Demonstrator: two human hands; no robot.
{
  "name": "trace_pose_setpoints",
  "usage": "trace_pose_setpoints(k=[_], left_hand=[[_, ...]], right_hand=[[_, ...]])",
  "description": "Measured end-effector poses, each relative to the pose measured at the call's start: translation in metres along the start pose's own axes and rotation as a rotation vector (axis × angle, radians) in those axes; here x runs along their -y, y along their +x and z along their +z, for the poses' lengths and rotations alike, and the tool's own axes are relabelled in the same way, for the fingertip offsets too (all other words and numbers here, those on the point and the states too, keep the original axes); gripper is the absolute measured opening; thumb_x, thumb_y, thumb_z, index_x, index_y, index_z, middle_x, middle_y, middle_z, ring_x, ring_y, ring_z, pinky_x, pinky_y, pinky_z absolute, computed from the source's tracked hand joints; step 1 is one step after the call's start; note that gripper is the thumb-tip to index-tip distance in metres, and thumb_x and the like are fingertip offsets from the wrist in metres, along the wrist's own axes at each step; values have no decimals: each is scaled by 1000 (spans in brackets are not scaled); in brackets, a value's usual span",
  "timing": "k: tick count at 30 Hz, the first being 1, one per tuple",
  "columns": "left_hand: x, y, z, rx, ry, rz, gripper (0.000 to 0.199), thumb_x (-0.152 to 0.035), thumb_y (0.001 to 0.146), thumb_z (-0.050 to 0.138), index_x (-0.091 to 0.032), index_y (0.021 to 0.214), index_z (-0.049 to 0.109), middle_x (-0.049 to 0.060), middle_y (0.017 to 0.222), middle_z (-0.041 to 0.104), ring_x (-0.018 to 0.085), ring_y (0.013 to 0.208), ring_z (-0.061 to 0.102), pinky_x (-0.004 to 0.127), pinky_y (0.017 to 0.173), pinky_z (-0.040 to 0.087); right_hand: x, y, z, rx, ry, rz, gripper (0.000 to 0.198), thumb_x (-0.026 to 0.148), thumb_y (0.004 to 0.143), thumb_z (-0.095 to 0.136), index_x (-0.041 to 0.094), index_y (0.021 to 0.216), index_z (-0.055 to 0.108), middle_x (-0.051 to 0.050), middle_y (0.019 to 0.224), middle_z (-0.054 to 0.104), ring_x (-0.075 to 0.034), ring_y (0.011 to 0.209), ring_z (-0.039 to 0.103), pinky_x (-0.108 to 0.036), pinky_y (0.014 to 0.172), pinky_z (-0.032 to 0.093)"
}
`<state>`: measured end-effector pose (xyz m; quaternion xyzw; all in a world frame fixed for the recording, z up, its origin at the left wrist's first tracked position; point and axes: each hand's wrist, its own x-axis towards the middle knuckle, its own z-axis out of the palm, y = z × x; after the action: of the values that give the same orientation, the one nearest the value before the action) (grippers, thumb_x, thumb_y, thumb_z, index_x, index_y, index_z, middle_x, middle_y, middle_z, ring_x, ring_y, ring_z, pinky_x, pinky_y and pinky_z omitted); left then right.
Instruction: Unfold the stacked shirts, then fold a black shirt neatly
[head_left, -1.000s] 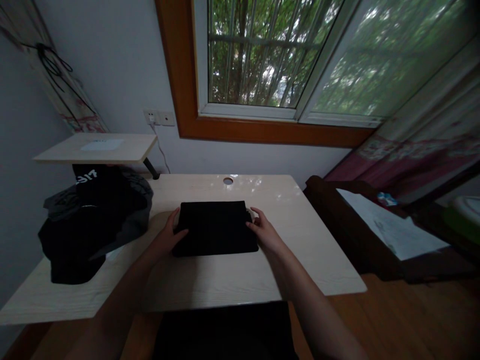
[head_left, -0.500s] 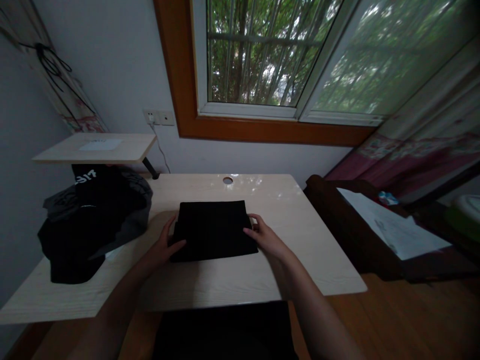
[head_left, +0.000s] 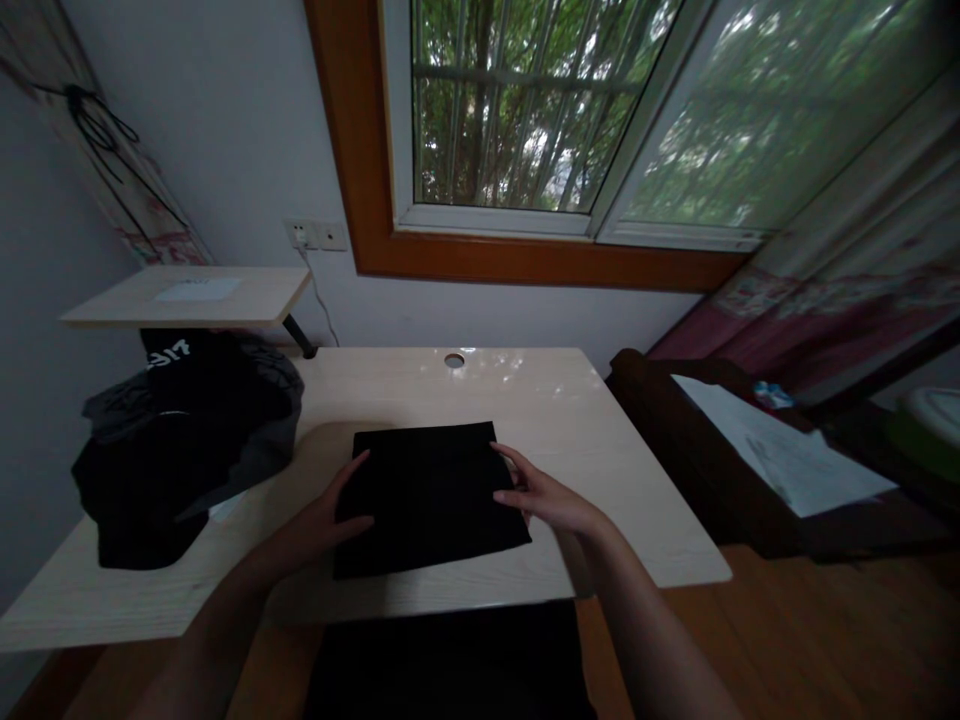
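A folded black garment (head_left: 431, 500) forms a near-rectangle over the light wooden desk (head_left: 592, 480), its near edge slightly slanted. My left hand (head_left: 330, 515) grips its left side, thumb on top and fingers along the edge. On the opposite side, my right hand (head_left: 547, 495) has the right edge between thumb and fingers. The undersides of the fingers are hidden. Whether the garment rests on the desk or is slightly raised, I cannot tell.
A heap of black and grey clothes (head_left: 187, 430) lies at the left, partly under a small raised shelf (head_left: 262, 300). The desk has a round cable hole (head_left: 454, 361) near the back. At the right stands a dark brown piece of furniture with white paper (head_left: 780, 450) on it.
Both hands have drawn the folded black garment toward me, closer to the desk's front edge. It is now slightly turned, its right side farther from me.
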<state>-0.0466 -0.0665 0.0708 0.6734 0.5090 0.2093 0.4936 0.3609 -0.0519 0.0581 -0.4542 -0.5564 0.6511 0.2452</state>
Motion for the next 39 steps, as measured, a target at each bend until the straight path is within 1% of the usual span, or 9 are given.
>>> trace_pose_setpoints(k=[4,7,10,14,20,24,28,33,39], left_hand=[[-15,0,-7,-43,-30,42,92,-47,84,70,-29,160,22,10,166,28,32,150,33,50,124,27],[-28,4,-12,-177,-117,43,89,-45,82,73,-27,158,29,11,161,38,33,144,43,47,120,35],[-34,20,-12,-295,-230,-6,90,-44,83,71,-24,158,27,13,142,59,32,127,60,46,108,49],[-27,45,-5,-291,-319,-116,92,-43,82,70,-20,158,24,12,116,71,29,104,71,46,94,57],[-19,56,-3,-292,-240,-164,90,-45,79,74,-19,154,32,16,118,71,31,105,71,48,93,56],[-27,52,-6,-291,-216,-111,92,-46,77,76,-20,155,33,14,115,71,31,103,71,46,90,57],[-26,56,-8,-354,-247,-76,88,-42,79,73,-22,154,32,12,113,70,28,101,70,44,90,57],[-3,73,-5,-536,56,-94,74,-39,81,67,-18,148,43,8,103,67,25,91,68,46,93,53],[1,75,-3,-558,227,-78,63,-36,85,59,-21,146,46,4,98,64,20,80,64,38,84,52]], right_hand=[[11,0,3,-52,42,-99,84,41,85,75,33,155,30,1,90,62,-13,69,59,-23,57,48],[24,1,6,-110,108,-159,82,40,85,74,34,154,31,-1,95,65,-17,77,62,-28,66,52],[32,10,8,-211,149,-215,81,40,84,73,33,153,32,-2,102,66,-19,87,64,-31,76,53],[20,30,5,-311,81,-200,76,40,82,72,30,150,38,-4,107,65,-21,97,64,-35,84,53],[-8,44,-2,-348,-1,-162,70,44,85,70,30,148,42,-2,106,61,-19,95,64,-35,87,53],[0,43,0,-480,-39,-252,59,45,83,71,27,137,55,1,92,54,-16,84,58,-30,81,49],[11,47,0,-590,-20,-352,53,44,84,70,27,132,57,1,89,52,-17,85,55,-28,80,46],[-4,64,-7,-686,-150,-271,54,44,82,67,28,133,55,1,92,56,-17,78,57,-29,74,47],[-10,70,-5,-733,-331,-231,52,41,84,62,27,134,55,-2,94,62,-18,77,60,-33,75,48]])
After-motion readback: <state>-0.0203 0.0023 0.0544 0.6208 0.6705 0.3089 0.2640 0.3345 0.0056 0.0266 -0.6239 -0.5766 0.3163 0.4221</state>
